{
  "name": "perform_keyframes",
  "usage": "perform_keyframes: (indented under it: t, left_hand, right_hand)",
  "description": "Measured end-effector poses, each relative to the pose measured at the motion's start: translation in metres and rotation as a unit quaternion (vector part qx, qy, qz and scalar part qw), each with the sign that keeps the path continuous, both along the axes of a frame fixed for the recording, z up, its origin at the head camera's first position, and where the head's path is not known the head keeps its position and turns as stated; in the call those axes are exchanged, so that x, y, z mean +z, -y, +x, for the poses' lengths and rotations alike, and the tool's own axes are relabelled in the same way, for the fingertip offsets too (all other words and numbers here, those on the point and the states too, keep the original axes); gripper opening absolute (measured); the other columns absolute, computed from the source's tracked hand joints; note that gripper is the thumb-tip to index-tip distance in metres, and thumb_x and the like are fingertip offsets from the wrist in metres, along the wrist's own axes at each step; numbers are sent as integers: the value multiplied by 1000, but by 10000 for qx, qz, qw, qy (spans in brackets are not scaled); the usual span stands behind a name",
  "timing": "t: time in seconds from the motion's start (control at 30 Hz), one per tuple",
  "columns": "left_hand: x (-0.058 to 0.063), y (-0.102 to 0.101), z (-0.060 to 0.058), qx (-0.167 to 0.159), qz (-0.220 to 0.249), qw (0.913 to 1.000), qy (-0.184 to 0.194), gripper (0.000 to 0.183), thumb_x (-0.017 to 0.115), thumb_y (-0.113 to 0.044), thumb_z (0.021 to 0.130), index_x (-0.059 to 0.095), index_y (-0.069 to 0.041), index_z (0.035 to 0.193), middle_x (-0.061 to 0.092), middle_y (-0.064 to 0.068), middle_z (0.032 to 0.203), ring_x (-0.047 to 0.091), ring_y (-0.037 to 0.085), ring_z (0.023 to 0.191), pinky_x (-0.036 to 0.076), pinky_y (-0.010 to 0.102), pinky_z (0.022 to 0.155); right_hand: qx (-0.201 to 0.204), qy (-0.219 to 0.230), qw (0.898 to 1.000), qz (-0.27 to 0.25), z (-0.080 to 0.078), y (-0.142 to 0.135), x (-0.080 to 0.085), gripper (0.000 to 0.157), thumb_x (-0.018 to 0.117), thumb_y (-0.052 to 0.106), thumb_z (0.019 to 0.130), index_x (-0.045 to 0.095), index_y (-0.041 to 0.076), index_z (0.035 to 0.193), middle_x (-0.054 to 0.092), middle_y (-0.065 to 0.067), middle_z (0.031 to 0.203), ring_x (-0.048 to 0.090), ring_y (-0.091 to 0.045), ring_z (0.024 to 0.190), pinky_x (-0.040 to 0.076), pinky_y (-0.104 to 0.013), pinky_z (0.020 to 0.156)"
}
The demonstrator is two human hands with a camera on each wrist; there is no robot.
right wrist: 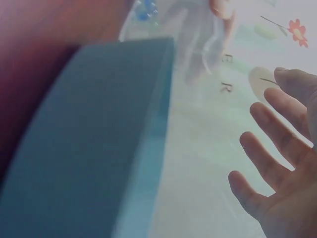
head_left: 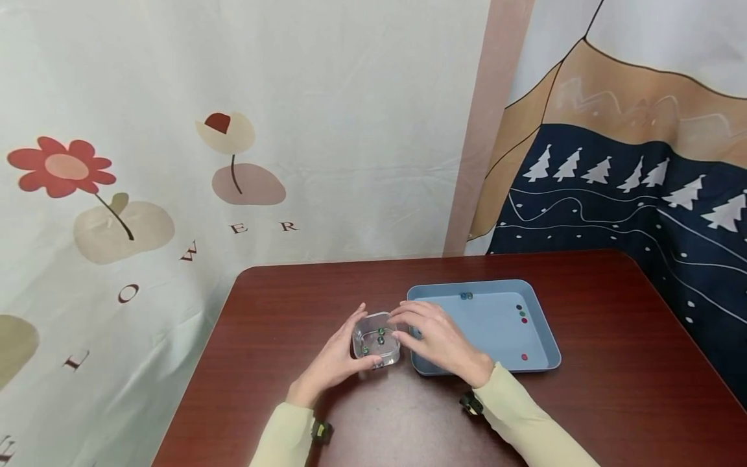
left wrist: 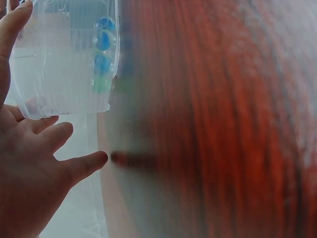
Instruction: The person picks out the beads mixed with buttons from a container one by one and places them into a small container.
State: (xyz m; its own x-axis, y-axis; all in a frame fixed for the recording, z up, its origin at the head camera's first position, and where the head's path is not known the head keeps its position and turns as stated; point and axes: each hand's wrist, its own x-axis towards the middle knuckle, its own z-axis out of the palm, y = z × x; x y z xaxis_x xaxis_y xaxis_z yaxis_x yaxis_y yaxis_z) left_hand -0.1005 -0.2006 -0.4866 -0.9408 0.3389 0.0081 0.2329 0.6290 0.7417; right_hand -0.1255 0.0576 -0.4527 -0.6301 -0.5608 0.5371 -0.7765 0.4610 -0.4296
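Observation:
My left hand (head_left: 332, 360) grips a small clear plastic box (head_left: 393, 355) from its left side, thumb at the near edge and fingers along the far side. Several glass marbles (head_left: 381, 331), greenish in the head view, lie inside; through the wall in the left wrist view marbles (left wrist: 102, 40) look blue and green. Over the gap between box and tray, my right hand (head_left: 438, 338) has its fingertips close to the box's right rim. The right wrist view shows that hand (right wrist: 282, 153) with fingers spread and nothing held.
A blue tray (head_left: 490, 334) stands to the right on the brown table (head_left: 607, 389). Inside it lie a pair of bluish marbles (head_left: 466, 296) at the back, with dark, green and red marbles (head_left: 524, 320) towards the right. A printed curtain (head_left: 350, 130) hangs behind the table.

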Motion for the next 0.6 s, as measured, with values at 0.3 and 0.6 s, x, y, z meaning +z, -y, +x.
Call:
perform_keyframes:
  t: [0.3,0.6]
  left_hand:
    - [0,-2,1,86,-11,10000,17,102,88,-42,82,31,-11,162,26,0,171,43,31,145,38,56,114]
    - [2,-1,3,123,-14,9999,52,102,88,-43,82,32,-12,162,25,0,171,44,32,144,38,57,114]
  right_hand:
    - [-561,63,9982,184,3,-37,19,28,83,22,90,78,13,116,72,-1,123,62,-24,124,48,-51,105]
    - [-1134,324,9928,212,3,-75,18,31,82,21,90,76,12,120,70,-5,128,60,-27,126,46,-57,106]
